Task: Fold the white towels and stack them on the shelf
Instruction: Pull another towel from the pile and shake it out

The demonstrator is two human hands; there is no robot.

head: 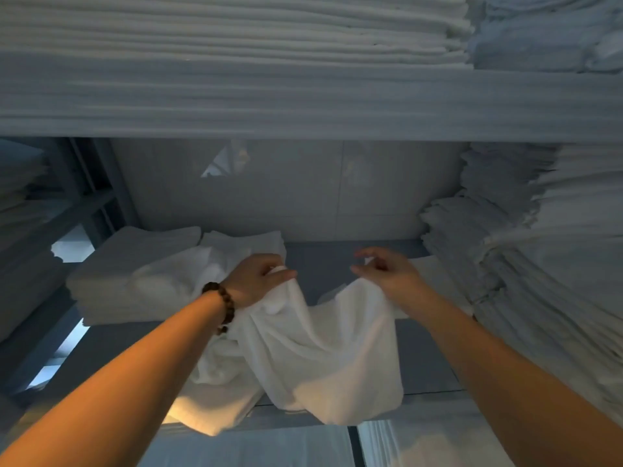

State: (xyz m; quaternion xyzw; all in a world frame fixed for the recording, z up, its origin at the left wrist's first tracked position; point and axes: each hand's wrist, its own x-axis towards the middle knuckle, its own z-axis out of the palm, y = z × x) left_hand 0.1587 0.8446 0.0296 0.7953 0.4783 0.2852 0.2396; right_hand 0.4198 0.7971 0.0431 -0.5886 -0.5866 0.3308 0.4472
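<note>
My left hand (259, 278) grips the top edge of a loose white towel (323, 358), fingers curled over a bunched corner of the cloth. My right hand (387, 274) pinches the same edge further along, thumb below and fingers above, with a bit of white showing between them. The towel sags in a dip between my two hands. From there it hangs crumpled below my wrists and spills over the front edge of the shelf (337, 261), the bigger heap lying under my left forearm. A dark beaded bracelet (222, 308) sits on my left wrist, touching the cloth. Just beyond and outward of my left hand lies a low stack of folded towels (128, 274); part of the loose towel lies against it. Outward of my right hand rises a tall pile of folded linen (522, 264), near but apart from my fingers. Above both hands runs the upper shelf board (303, 102), carrying more folded whites (236, 25).
</note>
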